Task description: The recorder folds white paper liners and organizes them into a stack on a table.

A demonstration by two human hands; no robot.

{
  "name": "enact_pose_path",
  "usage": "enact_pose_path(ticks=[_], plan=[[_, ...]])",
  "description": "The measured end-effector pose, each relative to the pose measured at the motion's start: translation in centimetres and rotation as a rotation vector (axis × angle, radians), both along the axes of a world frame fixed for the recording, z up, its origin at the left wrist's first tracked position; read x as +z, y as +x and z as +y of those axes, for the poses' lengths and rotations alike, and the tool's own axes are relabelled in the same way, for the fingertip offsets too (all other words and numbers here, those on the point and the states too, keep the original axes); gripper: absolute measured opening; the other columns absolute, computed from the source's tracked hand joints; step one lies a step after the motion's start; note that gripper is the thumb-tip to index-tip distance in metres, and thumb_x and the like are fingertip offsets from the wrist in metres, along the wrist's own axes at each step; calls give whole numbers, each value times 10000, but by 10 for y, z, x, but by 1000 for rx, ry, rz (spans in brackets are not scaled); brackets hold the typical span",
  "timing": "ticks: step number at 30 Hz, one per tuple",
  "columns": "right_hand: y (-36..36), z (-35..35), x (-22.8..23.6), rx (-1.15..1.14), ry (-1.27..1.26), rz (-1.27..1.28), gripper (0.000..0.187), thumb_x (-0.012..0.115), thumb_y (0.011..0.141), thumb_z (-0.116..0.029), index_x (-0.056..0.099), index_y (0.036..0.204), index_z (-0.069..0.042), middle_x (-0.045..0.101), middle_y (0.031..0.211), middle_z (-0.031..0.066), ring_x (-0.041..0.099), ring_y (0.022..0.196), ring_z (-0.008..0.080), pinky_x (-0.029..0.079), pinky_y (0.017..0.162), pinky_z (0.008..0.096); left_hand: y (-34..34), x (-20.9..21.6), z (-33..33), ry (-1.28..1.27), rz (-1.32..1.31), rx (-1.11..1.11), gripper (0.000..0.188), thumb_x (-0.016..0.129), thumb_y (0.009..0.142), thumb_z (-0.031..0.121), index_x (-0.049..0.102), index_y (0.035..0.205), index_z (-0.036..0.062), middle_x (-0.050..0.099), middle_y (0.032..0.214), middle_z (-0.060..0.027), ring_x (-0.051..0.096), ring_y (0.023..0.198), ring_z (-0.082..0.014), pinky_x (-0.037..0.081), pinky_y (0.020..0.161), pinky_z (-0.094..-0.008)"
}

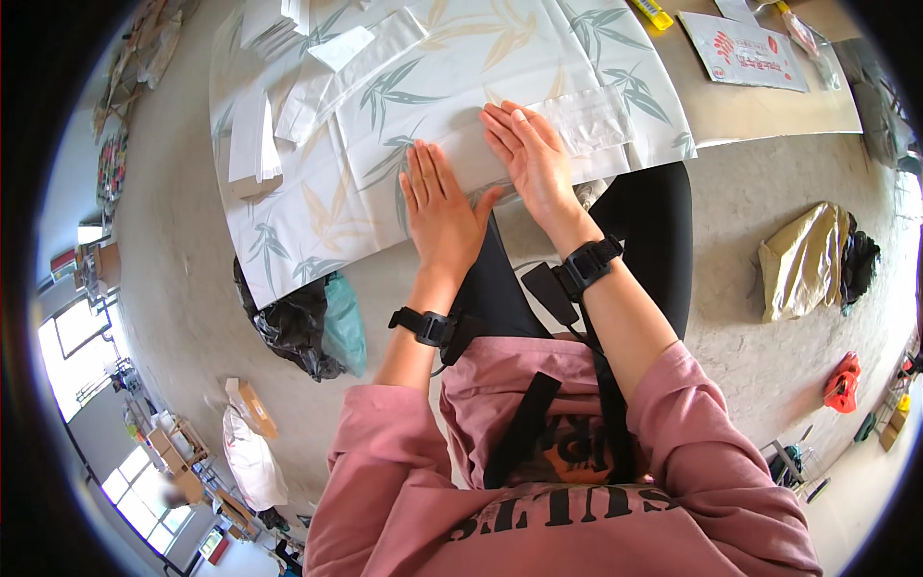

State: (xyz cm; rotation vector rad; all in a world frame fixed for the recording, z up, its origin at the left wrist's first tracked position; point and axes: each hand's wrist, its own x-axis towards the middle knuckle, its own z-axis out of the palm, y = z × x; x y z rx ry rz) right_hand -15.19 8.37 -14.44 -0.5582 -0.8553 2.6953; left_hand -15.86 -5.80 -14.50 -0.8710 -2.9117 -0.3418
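Observation:
My left hand (437, 207) lies flat near the front edge of a table cover (423, 67) printed with green and tan bamboo leaves. Its fingers stretch away from me and its thumb sticks out to the right. Beside it, my right hand (538, 168) rests turned partly on its side, fingers extended and nothing in its grasp. A flat, whitish, thin packet or sleeve (591, 120) lies against the right hand's far side; its left end is hidden by that hand. Further left is a long white sleeve (332, 82) with a small white paper piece (341, 48) on it.
White folded papers stand in a stack (274, 24) and a second bundle (253, 139) at left. On a tan board (769, 115) at right lie a printed silver-white packet (740, 50) and a yellow tube (653, 12). Black and teal bags (298, 332) sit on the floor.

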Motion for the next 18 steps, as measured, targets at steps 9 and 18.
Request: enact_pose_path(ticks=[9, 18], plan=[[1, 2, -2, -11, -76, 17, 436, 475, 990, -226, 385, 1273, 93, 474, 1315, 230, 476, 1250, 274, 376, 1060, 359, 2, 1, 1, -40, 33, 59, 879, 524, 899, 497, 184, 1401, -140, 204, 1468, -328, 190, 1391, -425, 182, 1119, -517], [-1, 3, -1, 10, -91, 27, 436, 459, 996, -231, 384, 1279, 92, 467, 1322, 234, 463, 1263, 269, 370, 1065, 361, 1, 1, 1, -24, 62, 69, 873, 525, 900, 493, 195, 1395, -145, 207, 1462, -336, 207, 1381, -438, 198, 1110, -524]])
